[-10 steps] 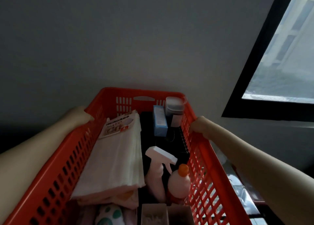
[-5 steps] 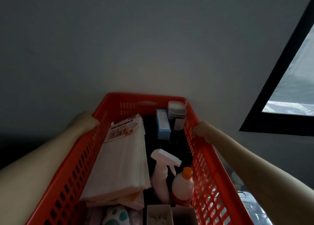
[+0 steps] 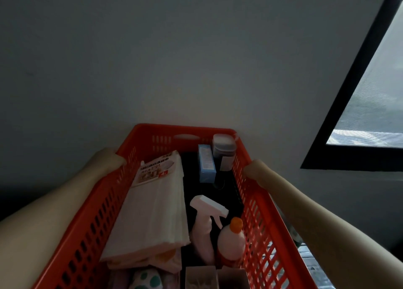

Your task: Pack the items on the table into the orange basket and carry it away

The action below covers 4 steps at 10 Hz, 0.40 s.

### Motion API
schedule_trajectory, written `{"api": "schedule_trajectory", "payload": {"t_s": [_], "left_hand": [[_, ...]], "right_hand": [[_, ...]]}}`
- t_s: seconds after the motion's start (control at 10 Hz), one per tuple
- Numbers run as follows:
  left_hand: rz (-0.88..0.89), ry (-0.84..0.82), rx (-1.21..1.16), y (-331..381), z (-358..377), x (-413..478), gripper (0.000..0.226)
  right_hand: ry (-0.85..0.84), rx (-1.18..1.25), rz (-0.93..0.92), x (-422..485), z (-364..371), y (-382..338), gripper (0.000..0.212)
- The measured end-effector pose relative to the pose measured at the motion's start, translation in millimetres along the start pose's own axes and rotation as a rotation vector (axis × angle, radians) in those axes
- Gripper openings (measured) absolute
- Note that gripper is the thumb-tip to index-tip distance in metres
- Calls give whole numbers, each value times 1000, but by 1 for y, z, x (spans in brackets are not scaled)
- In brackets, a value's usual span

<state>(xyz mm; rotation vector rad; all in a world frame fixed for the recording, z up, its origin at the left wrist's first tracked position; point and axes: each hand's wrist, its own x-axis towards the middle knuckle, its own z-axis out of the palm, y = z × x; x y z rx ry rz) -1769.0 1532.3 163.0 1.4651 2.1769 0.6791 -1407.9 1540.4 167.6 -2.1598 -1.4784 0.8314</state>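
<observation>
Orange basket (image 3: 257,203) cropped below; fingers of both hands hidden outside rims

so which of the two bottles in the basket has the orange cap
The round bottle beside the orange basket's right wall. Its neighbour to the left, the spray bottle, carries a white trigger head instead of a cap.

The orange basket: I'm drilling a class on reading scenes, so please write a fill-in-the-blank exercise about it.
1. The left hand and right hand each hold a long ____ of the orange basket.
2. The bottle beside the spray bottle has an ____ cap.
3. The blue box stands near the basket's ____ end.

Missing words: rim; orange; far
</observation>
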Motion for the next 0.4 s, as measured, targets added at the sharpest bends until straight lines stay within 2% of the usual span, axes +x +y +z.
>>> {"api": "schedule_trajectory", "payload": {"t_s": [0.1, 0.2, 0.3, 0.4], "left_hand": [[-23, 21, 37, -1, -1, -1, 31], [25, 203, 235, 7, 0, -14, 33], [202, 459, 427, 13, 3, -33, 38], [290, 499, 378, 27, 4, -48, 33]], "right_hand": [[11, -17, 8, 0, 2, 1, 34], [67, -59, 4, -4, 1, 2, 40], [238, -134, -69, -20, 1, -3, 46], [351, -101, -164, -30, -2, -5, 43]]}}
